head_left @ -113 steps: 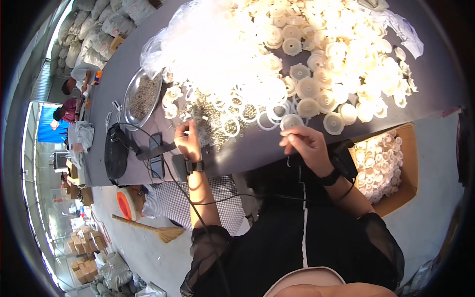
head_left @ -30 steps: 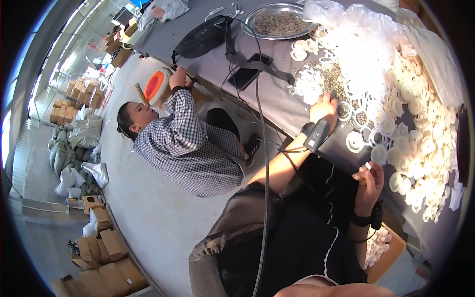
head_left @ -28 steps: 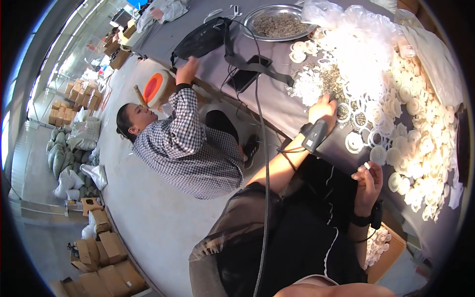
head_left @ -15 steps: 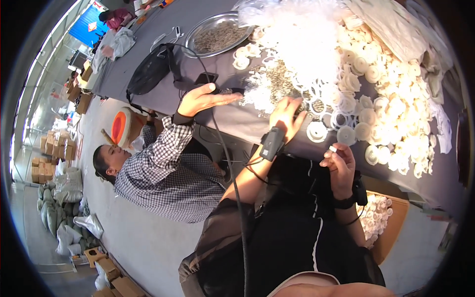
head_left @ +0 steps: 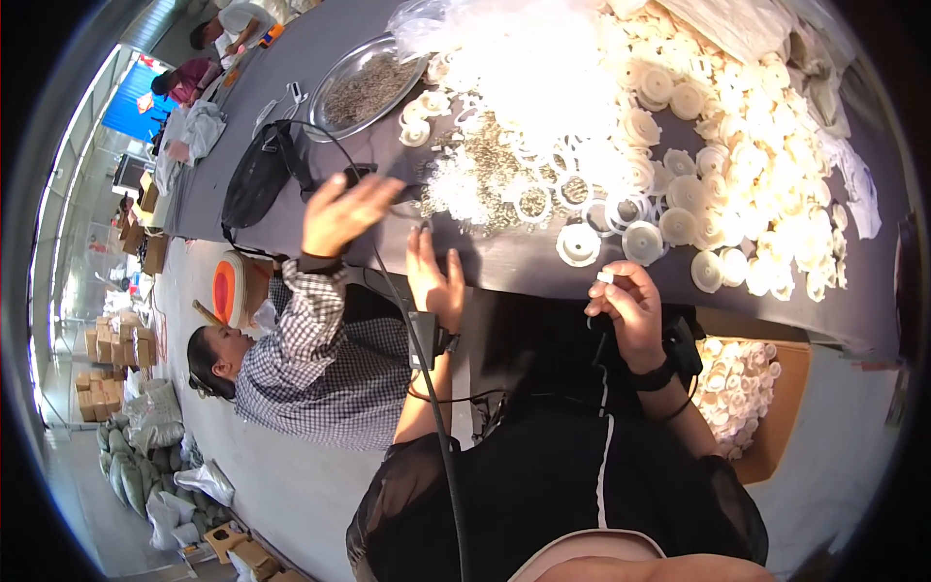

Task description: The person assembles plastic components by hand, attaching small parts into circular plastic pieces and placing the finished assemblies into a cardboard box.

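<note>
My left hand (head_left: 436, 283) is at the table's near edge with its fingers stretched out, and nothing shows in it. Just beyond it lies a heap of small metal pieces (head_left: 490, 184), mixed with small white ones. In front of my body, my right hand (head_left: 632, 308) pinches a small white plastic piece (head_left: 605, 277) between thumb and fingertips. White plastic rings (head_left: 532, 203) and round white plastic caps (head_left: 579, 244) lie nearest to that hand on the table. Close to my left hand, a co-worker's hand (head_left: 344, 213) is blurred by motion.
White plastic parts (head_left: 766, 194) are heaped across the table's right side. A metal tray (head_left: 412, 82) of small pieces and a black bag (head_left: 257, 179) lie farther left. Beside my right arm stands a cardboard box (head_left: 786, 417) of white parts. A cable (head_left: 417, 349) hangs across the view.
My left hand has moved left, from the metal heap to the table's edge, and its fingers have straightened. The co-worker's hand has lifted. My right hand still pinches the white piece.
</note>
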`<state>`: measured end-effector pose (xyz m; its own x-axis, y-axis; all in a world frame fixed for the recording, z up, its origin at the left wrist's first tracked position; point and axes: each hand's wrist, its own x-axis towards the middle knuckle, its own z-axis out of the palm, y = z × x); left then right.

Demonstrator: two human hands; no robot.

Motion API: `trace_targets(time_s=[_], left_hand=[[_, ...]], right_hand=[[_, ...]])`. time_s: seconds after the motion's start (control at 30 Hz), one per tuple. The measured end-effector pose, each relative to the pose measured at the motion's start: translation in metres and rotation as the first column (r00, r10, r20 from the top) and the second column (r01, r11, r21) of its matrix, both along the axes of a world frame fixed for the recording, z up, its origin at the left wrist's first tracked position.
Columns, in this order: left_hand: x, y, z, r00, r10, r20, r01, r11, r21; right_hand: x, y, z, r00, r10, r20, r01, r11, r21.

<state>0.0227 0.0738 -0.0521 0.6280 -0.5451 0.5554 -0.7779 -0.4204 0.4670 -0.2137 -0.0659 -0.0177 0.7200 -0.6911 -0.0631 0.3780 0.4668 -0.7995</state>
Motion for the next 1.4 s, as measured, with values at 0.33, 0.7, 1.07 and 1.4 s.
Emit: trace_targets(time_s=[0.33, 0.7, 1.07, 1.4], left_hand=[[0.051, -0.039, -0.011, 0.983, 0.153, 0.102, -0.161, 0.985, 0.069], [0.049, -0.054, 0.009, 0.973, 0.072, 0.219, -0.057, 0.995, -0.076], [-0.069, -0.065, 0.049, 0.737, -0.543, -0.402, 0.422, 0.835, -0.354], [-0.108, -0.071, 0.058, 0.448, -0.685, -0.575, 0.547, 0.718, -0.43]], right_hand=[[-0.015, -0.002, 0.001, 0.995, -0.089, -0.05, 0.088, 0.996, -0.017], [-0.009, -0.002, -0.004, 0.997, -0.062, -0.044, 0.061, 0.998, -0.018], [0.0, -0.002, 0.005, 0.999, -0.008, -0.04, 0.011, 0.998, 0.068], [-0.009, -0.003, 0.008, 1.0, -0.012, 0.013, 0.012, 0.999, 0.042]])
